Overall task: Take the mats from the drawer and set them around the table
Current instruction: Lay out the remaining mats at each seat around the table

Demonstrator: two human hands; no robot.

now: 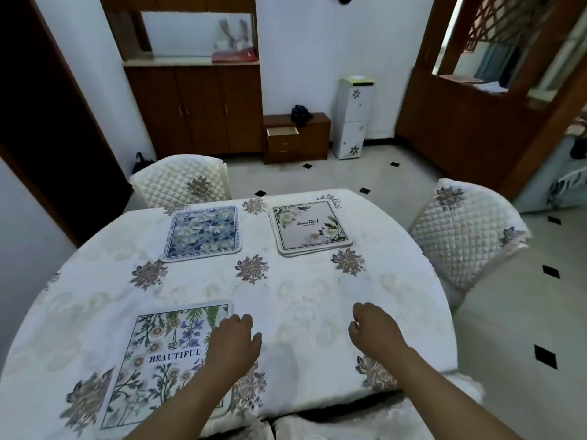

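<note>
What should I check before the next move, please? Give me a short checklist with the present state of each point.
1. Near mat with the word BEAUTIFUL lies flat on the table: ok.
2. Left hand is off that mat: not ok, it lies over the mat's right edge.
3. Right hand is free: ok, it holds nothing.
4. Blue floral mat is set at the far left place: ok.
5. Far right pile is a single mat: not ok, edges of more mats show underneath.
6. Drawer is closed: not ok, it stands open.
</note>
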